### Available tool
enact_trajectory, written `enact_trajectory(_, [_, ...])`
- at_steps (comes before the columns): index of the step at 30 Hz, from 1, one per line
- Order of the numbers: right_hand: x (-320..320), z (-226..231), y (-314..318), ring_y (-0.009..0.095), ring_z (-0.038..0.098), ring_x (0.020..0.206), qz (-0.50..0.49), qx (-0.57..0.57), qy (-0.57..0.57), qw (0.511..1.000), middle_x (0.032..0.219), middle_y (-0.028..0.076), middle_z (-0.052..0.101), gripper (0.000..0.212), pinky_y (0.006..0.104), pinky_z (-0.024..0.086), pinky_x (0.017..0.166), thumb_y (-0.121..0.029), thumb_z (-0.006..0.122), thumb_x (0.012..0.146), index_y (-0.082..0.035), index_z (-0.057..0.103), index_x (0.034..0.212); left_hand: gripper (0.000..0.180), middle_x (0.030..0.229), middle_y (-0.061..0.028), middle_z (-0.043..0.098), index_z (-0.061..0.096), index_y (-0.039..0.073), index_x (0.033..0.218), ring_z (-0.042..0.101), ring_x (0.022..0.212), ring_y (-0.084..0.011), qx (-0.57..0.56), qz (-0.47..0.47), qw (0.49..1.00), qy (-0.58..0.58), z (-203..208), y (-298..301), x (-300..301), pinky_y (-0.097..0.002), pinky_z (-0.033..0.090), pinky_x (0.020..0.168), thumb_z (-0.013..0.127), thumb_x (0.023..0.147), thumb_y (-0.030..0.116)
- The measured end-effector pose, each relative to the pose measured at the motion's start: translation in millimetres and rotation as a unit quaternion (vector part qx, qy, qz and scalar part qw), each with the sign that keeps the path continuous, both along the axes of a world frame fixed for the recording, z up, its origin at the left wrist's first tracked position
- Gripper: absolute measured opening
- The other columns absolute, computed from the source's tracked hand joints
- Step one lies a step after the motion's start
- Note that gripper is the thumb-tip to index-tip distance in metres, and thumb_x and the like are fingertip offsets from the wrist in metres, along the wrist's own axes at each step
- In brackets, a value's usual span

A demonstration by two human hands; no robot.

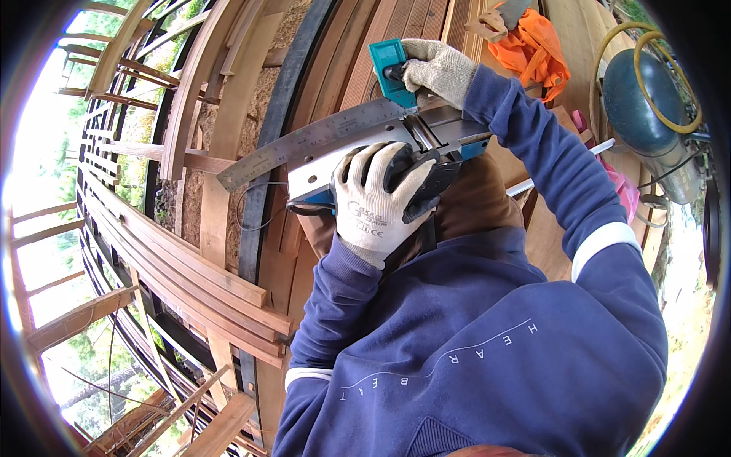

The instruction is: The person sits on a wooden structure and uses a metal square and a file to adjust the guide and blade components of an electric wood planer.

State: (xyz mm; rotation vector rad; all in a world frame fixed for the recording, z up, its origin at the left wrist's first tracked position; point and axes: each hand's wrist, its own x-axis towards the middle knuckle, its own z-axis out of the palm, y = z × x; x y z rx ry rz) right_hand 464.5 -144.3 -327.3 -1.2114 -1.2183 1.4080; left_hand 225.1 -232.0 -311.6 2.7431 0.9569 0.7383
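Note:
An electric hand planer rests upside down across my lap, its metal sole and cutter slot facing up. My left hand, in a white glove with dark coating, is closed around the planer's side, fingers across the sole. My right hand, gloved too, pinches the teal handle of a square at the planer's far end. The square's long steel ruler blade lies along the sole's far edge and sticks out past it to the left. My right fingertips are partly hidden behind the handle.
Wooden boards lie beneath and ahead. At the far right are a handsaw, an orange cloth and a dark rounded tank with a yellow hose. Stacked timbers and open framing stand left.

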Motion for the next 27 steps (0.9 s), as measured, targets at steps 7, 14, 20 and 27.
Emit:
enact_trajectory(7, [5.3, -9.3, 6.2, 0.009, 0.066, 0.075, 0.019, 0.015, -0.023, 0.999, 0.091, 0.002, 0.068, 0.033, 0.0254, 0.06, 0.065, -0.008, 0.047, 0.101, -0.006, 0.059, 0.132, 0.064, 0.128, -0.0057, 0.058, 0.07, 0.028, 0.118, 0.05, 0.124, -0.0307, 0.015, -0.005, 1.0, -0.012, -4.4, 1.4, -0.3, -0.0528, 0.033, 0.106, 0.087, 0.058, 0.04])
enact_trajectory(14, [5.1, -6.8, 5.3, 0.011, 0.068, 0.081, 0.025, 0.01, -0.041, 0.999, 0.094, 0.003, 0.068, 0.033, 0.0278, 0.062, 0.072, -0.009, 0.045, 0.102, -0.006, 0.058, 0.133, 0.058, 0.129, -0.0036, 0.053, 0.069, 0.033, 0.119, 0.047, 0.125, -0.0292, -0.004, -0.002, 1.0, -0.005, 0.0, 0.1, -0.1, -0.0534, 0.035, 0.104, 0.083, 0.063, 0.036])
enact_trajectory(20, [6.3, -9.7, 5.6, 0.011, 0.068, 0.081, 0.021, 0.01, -0.036, 0.999, 0.093, 0.003, 0.068, 0.033, 0.0282, 0.062, 0.072, -0.009, 0.045, 0.102, -0.006, 0.058, 0.133, 0.059, 0.13, -0.0034, 0.053, 0.068, 0.033, 0.12, 0.047, 0.125, -0.0293, 0.002, -0.002, 1.0, -0.003, -0.8, 0.4, 0.0, -0.0535, 0.035, 0.104, 0.083, 0.063, 0.036])
enact_trajectory(27, [4.8, -8.8, 5.9, 0.011, 0.066, 0.078, 0.02, 0.017, -0.046, 0.999, 0.091, 0.002, 0.068, 0.034, 0.0276, 0.061, 0.069, -0.007, 0.046, 0.101, -0.007, 0.058, 0.132, 0.057, 0.13, -0.0036, 0.053, 0.068, 0.033, 0.119, 0.047, 0.125, -0.0294, 0.001, 0.001, 1.0, -0.003, -0.4, -0.2, 0.2, -0.0537, 0.035, 0.104, 0.082, 0.064, 0.037])
